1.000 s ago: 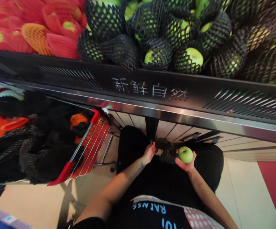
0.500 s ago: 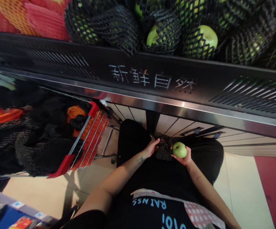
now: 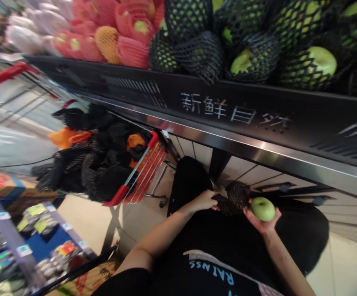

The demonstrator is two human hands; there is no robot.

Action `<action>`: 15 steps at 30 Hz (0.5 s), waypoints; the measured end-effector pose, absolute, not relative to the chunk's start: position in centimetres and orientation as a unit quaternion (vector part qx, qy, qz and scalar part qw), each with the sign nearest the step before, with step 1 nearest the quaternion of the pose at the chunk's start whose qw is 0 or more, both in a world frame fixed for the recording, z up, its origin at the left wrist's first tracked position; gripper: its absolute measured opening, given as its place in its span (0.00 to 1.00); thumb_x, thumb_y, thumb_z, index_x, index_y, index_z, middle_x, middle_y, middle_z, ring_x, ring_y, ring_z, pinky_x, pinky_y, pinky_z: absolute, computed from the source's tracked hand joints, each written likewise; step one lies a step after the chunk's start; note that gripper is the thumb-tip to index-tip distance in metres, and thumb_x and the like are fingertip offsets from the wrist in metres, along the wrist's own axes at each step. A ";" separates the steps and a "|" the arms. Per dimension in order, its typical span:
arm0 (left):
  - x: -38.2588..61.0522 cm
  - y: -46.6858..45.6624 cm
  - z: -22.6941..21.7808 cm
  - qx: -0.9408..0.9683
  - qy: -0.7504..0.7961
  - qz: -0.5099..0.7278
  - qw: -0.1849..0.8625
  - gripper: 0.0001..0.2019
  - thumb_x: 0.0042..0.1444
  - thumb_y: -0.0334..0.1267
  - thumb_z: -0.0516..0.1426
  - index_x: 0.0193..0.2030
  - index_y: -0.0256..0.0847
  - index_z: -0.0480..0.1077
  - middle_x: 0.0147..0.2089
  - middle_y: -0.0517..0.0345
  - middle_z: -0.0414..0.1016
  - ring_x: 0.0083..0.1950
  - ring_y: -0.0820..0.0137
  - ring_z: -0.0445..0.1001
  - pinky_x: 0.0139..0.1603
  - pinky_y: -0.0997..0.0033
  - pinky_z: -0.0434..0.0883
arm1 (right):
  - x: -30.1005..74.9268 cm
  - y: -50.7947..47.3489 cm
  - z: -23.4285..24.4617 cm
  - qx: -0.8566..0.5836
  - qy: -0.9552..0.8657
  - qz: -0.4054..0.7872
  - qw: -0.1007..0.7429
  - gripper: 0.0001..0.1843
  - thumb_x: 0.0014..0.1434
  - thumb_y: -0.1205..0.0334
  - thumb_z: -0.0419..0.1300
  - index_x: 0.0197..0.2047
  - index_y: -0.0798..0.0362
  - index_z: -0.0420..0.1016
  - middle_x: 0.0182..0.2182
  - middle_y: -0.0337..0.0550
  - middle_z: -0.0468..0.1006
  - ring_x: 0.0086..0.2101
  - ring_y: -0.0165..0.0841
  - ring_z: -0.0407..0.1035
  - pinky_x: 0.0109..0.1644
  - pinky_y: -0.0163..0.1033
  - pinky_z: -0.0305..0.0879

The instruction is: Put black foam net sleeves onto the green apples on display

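Note:
A bare green apple point(image 3: 263, 209) rests in my right hand point(image 3: 266, 225), whose fingers are curled under and around it. Just left of the apple is a loose black foam fruit net point(image 3: 238, 195), off the fruit and hanging over my lap. My left hand point(image 3: 207, 200) is closed on the near end of this net, its fingertips partly hidden. On the display shelf above, several green apples point(image 3: 322, 61) sit in black nets, some partly uncovered.
A black display ledge point(image 3: 172, 88) with a metal edge runs across before me. To my left stands a shopping cart point(image 3: 126, 195) piled with black and orange netting point(image 3: 104, 164). Pink-netted fruit point(image 3: 133, 51) lies farther left. A shelf of packaged goods point(image 3: 38, 242) is at lower left.
The view has swung left. My left hand has gone from open fingers beside the net to closed on it, and the net is drawn out. The apple stays in my right hand.

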State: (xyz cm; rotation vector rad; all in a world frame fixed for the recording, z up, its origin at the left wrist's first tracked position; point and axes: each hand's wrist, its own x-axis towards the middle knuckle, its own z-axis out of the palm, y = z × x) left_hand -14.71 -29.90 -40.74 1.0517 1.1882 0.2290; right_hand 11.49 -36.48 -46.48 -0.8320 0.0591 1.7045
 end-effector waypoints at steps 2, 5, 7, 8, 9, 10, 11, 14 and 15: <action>-15.8 -29.5 -39.2 0.502 0.575 0.113 0.636 0.07 0.43 0.22 0.57 0.23 0.38 0.72 0.21 0.58 0.74 0.31 0.63 0.80 0.42 0.63 0.78 | 11.5 -36.3 -46.0 -0.380 0.039 0.708 0.594 0.30 0.35 0.30 0.65 0.34 0.45 0.80 0.33 0.44 0.82 0.37 0.44 0.76 0.44 0.55 0.76; -18.7 -28.4 -35.4 0.527 0.648 0.158 0.528 0.08 0.46 0.24 0.58 0.23 0.42 0.72 0.21 0.55 0.74 0.39 0.56 0.81 0.53 0.55 0.75 | 11.4 -36.1 -45.2 -0.411 0.048 0.676 0.610 0.31 0.37 0.27 0.61 0.34 0.43 0.79 0.31 0.42 0.80 0.36 0.43 0.75 0.44 0.57 0.76; -22.1 -27.3 -31.9 0.532 0.689 0.213 0.443 0.10 0.49 0.26 0.58 0.34 0.43 0.77 0.29 0.53 0.79 0.47 0.54 0.80 0.58 0.53 0.72 | 11.3 -36.1 -45.0 -0.429 0.043 0.665 0.610 0.31 0.39 0.26 0.58 0.34 0.42 0.79 0.31 0.42 0.80 0.36 0.43 0.75 0.44 0.57 0.75; -24.2 -26.6 -30.0 0.534 0.709 0.254 0.384 0.15 0.51 0.26 0.57 0.43 0.44 0.77 0.36 0.53 0.82 0.52 0.55 0.79 0.62 0.54 0.70 | 11.2 -36.1 -45.0 -0.434 0.040 0.664 0.608 0.31 0.40 0.26 0.58 0.34 0.42 0.79 0.31 0.42 0.80 0.36 0.43 0.75 0.44 0.58 0.75; -26.5 -26.0 -28.2 0.538 0.730 0.324 0.269 0.19 0.50 0.25 0.57 0.48 0.44 0.77 0.43 0.54 0.82 0.54 0.57 0.78 0.62 0.57 0.70 | 11.2 -36.1 -45.1 -0.436 0.038 0.666 0.604 0.31 0.41 0.26 0.57 0.35 0.41 0.79 0.31 0.42 0.80 0.36 0.43 0.75 0.43 0.58 0.75; -28.9 -25.3 -26.6 0.530 0.741 0.388 0.137 0.21 0.52 0.25 0.56 0.52 0.43 0.75 0.51 0.54 0.81 0.58 0.59 0.76 0.66 0.58 0.67 | 11.2 -36.0 -45.3 -0.435 0.036 0.670 0.600 0.31 0.41 0.26 0.57 0.36 0.41 0.80 0.32 0.43 0.80 0.36 0.43 0.75 0.43 0.58 0.75; -31.2 -24.7 -25.1 0.497 0.755 0.426 0.018 0.24 0.54 0.24 0.54 0.58 0.42 0.72 0.58 0.52 0.77 0.62 0.60 0.73 0.69 0.59 0.64 | 11.2 -36.0 -45.5 -0.433 0.035 0.676 0.596 0.31 0.41 0.27 0.57 0.37 0.41 0.80 0.32 0.43 0.81 0.36 0.43 0.75 0.42 0.58 0.75; -37.0 -23.3 -22.7 0.417 0.823 0.371 -0.106 0.33 0.54 0.22 0.56 0.68 0.31 0.60 0.69 0.38 0.64 0.70 0.53 0.64 0.73 0.52 0.58 | 11.2 -35.8 -46.2 -0.427 0.032 0.690 0.583 0.31 0.40 0.27 0.58 0.37 0.40 0.80 0.32 0.43 0.81 0.36 0.45 0.75 0.41 0.59 0.74; -38.0 -23.1 -22.5 0.406 0.847 0.333 -0.084 0.36 0.54 0.22 0.58 0.70 0.27 0.56 0.72 0.31 0.58 0.70 0.47 0.62 0.71 0.47 0.58 | 11.2 -35.8 -46.3 -0.427 0.034 0.691 0.582 0.31 0.40 0.28 0.58 0.37 0.41 0.80 0.31 0.44 0.81 0.36 0.45 0.75 0.41 0.60 0.74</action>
